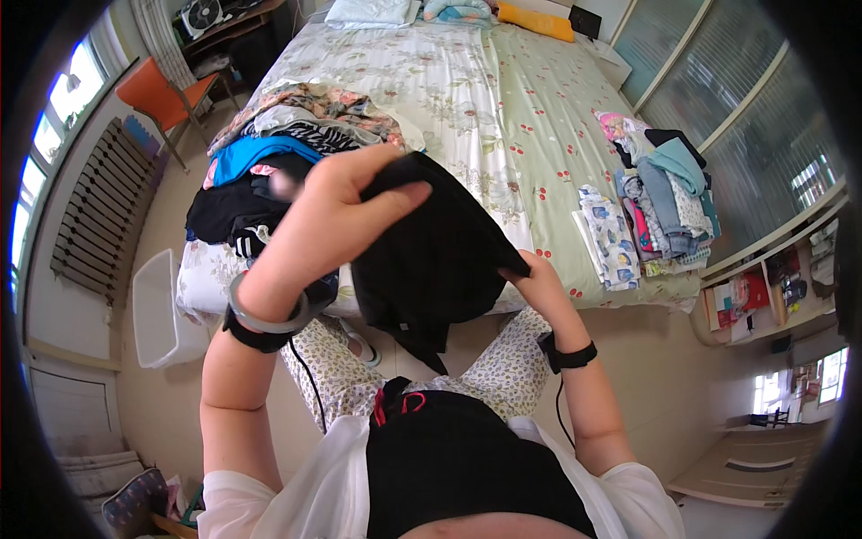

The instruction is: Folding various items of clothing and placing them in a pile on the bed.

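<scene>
A black garment is held up in front of me at the near edge of the bed, its lower part hanging down in a point. My left hand, raised higher, pinches its upper left edge between thumb and fingers. At its right corner my right hand grips the cloth. Behind my left wrist lies a loose heap of clothes, with blue, black, zebra-striped and floral pieces. Folded clothes are stacked on the bed at the right, beside a folded patterned white garment.
The bed has a floral and cherry-print sheet. A white plastic bin stands on the floor at the left, below a radiator. An orange chair is farther back. Sliding glass doors and open shelves are at the right.
</scene>
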The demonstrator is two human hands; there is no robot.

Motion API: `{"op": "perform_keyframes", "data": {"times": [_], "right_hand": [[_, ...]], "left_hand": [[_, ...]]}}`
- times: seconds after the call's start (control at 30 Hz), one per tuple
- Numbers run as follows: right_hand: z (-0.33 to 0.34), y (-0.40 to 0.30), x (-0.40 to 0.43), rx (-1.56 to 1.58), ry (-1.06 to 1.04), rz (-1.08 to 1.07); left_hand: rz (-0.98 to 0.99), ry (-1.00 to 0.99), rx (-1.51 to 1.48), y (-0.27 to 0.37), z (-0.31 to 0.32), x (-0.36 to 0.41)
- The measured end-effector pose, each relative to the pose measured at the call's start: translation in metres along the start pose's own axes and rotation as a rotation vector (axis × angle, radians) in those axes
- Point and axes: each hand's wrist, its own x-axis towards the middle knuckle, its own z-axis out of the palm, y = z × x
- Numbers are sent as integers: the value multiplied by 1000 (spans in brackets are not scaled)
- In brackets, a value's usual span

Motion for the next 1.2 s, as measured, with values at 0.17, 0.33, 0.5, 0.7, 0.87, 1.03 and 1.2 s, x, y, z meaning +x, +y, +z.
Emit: {"op": "perform_keyframes", "data": {"times": [0.17,0.33,0.5,0.7,0.87,1.03,1.2], "right_hand": [[-54,-22,-8,28,29,155],[-102,-56,0,477,332,7],[-67,-41,23,429,301,52],[13,-66,22,571,161,-27],[74,-91,9,697,-26,-225],[62,-81,-14,346,-410,-214],[69,23,-10,338,-63,241]], "left_hand": [[-79,138,-144,-12,-30,-6],[-263,242,-498,-57,-35,21],[-483,145,-289,-139,-3,18],[-296,90,-493,-116,71,9],[-201,127,-435,-102,105,2],[-257,185,-645,-90,48,11],[-127,341,-669,-38,-6,28]]}}
